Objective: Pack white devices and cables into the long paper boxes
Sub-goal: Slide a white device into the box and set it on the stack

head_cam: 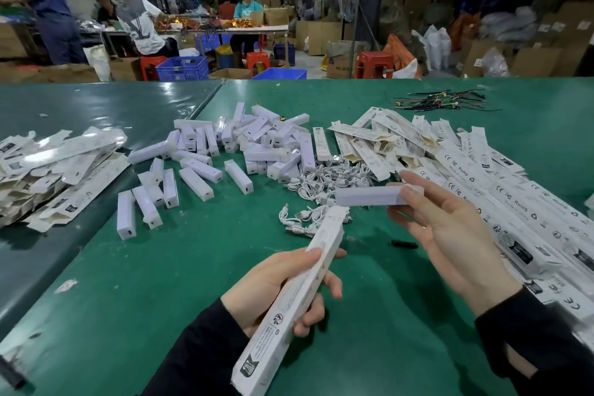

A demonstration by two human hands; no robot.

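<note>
My left hand point(276, 286) grips a long white paper box point(289, 305) held slanted above the green table, its open end pointing up and away from me. My right hand point(450, 228) pinches a white device point(369, 195) by its right end and holds it level, just above and beyond the box's open end. A heap of white devices point(231, 151) lies in the middle of the table. White cables point(324, 183) are tangled just behind the held box. Flat paper boxes point(482, 170) are piled at the right.
Another pile of paper boxes point(54, 170) lies at the left. A small black piece point(404, 244) rests on the green table point(193, 267) between my hands. Coloured wires point(443, 100) lie at the far right. People work at a table behind, among crates and cartons.
</note>
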